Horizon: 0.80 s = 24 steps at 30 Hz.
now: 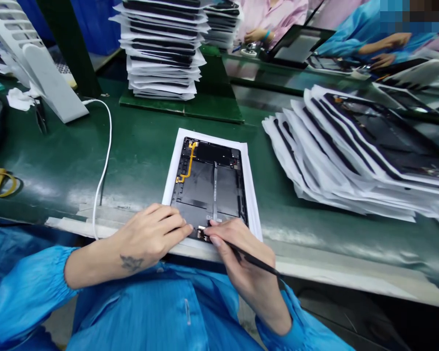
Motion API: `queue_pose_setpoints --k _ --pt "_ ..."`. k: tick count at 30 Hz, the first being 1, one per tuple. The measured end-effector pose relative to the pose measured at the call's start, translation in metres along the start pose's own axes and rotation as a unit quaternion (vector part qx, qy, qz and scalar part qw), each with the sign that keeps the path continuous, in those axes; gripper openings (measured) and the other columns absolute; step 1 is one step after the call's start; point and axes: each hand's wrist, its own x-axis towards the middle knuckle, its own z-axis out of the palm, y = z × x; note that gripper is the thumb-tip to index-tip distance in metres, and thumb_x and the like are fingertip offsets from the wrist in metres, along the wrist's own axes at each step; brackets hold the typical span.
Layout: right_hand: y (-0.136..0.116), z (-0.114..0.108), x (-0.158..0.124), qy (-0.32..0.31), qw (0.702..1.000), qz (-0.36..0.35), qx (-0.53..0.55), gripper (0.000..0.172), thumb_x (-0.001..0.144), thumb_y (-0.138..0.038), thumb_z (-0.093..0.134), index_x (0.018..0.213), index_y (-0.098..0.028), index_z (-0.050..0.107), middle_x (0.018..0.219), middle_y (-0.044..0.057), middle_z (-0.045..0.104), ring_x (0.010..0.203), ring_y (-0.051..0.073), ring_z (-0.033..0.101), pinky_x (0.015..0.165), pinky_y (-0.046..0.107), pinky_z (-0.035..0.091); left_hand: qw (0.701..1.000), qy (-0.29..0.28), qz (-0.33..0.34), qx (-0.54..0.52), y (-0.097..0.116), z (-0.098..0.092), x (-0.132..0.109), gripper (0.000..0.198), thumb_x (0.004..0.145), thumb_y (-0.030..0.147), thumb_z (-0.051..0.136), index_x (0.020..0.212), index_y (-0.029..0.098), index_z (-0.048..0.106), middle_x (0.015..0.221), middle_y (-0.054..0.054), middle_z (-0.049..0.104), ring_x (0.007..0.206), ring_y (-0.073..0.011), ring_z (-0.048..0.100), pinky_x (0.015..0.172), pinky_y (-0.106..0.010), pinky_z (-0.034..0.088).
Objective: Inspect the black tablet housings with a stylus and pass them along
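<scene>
An opened black tablet chassis [209, 183] lies on a white sheet [254, 204] at the near edge of the green table [139, 146]. A yellow flex cable [188, 163] runs down its upper left. My left hand [149, 236] rests on the chassis's lower left corner, fingers curled together and pressing near a small connector [202, 233]. My right hand [241, 253] is closed on a thin black tool [254, 262], its tip at the same connector on the bottom edge.
A tall stack of sheeted tablets [163, 46] stands at the back. A fanned pile of them [358, 146] spreads at the right. A white fan [32, 58] and its white cable [104, 165] are on the left. Other people's hands [382, 51] work across the table.
</scene>
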Motion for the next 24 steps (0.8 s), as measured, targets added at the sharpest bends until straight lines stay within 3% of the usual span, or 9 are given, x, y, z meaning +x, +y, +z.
queue_pose_setpoints --k 6,13,15,17,20,24 --pt "-0.002 0.001 -0.001 0.006 1.0 -0.012 -0.011 0.021 0.094 -0.006 0.056 0.098 -0.022 0.071 0.083 0.003 0.073 0.08 0.019 0.068 0.084 0.039 0.059 1.0 -0.028 -0.005 -0.015 -0.001 0.001 0.001 0.036 0.094 0.001 0.038 0.121 0.011 0.061 0.104 -0.009 0.067 0.101 -0.0233 0.06 0.082 -0.036 0.051" --pt "-0.001 -0.002 -0.004 0.016 1.0 -0.008 0.009 0.021 0.094 -0.006 0.058 0.098 -0.021 0.071 0.086 0.003 0.074 0.083 0.018 0.068 0.082 0.035 0.057 0.994 -0.04 0.057 0.079 0.005 -0.001 0.006 0.029 0.098 0.009 0.044 0.121 0.008 0.063 0.097 -0.011 0.067 0.088 -0.023 0.061 0.079 -0.038 0.052" --pt "0.001 -0.006 -0.005 0.044 0.998 0.03 0.025 0.017 0.096 -0.013 0.059 0.096 -0.022 0.072 0.087 0.003 0.074 0.084 0.018 0.069 0.076 0.032 0.057 0.999 -0.037 0.032 0.022 -0.001 -0.003 0.002 0.035 0.096 0.006 0.042 0.123 0.013 0.063 0.102 -0.01 0.07 0.097 -0.023 0.064 0.087 -0.04 0.053" --pt "0.003 -0.009 -0.007 0.08 0.994 0.066 0.031 0.015 0.098 -0.02 0.059 0.094 -0.023 0.074 0.087 0.004 0.073 0.083 0.019 0.069 0.073 0.031 0.057 0.995 -0.001 -0.056 -0.079 -0.012 -0.007 -0.002 0.042 0.095 0.005 0.04 0.127 0.019 0.063 0.12 -0.01 0.068 0.117 -0.0232 0.062 0.102 -0.043 0.05" --pt "0.005 -0.013 -0.01 0.152 0.982 0.107 0.019 0.017 0.098 -0.028 0.06 0.093 -0.024 0.075 0.084 0.004 0.071 0.085 0.02 0.068 0.081 0.034 0.056 0.936 0.047 -0.237 -0.258 -0.031 -0.018 -0.002 0.049 0.098 0.014 0.045 0.145 0.024 0.052 0.15 -0.012 0.051 0.141 -0.0258 0.049 0.11 -0.046 0.049" --pt "0.011 -0.014 -0.011 0.176 0.974 0.132 0.052 0.021 0.098 -0.036 0.06 0.089 -0.024 0.076 0.074 0.001 0.067 0.075 0.018 0.066 0.073 0.029 0.055 0.785 0.007 -0.407 -0.468 -0.041 -0.033 0.016 0.068 0.099 0.032 0.054 0.16 0.022 0.026 0.162 -0.021 0.032 0.142 -0.0297 0.048 0.098 -0.044 0.058"
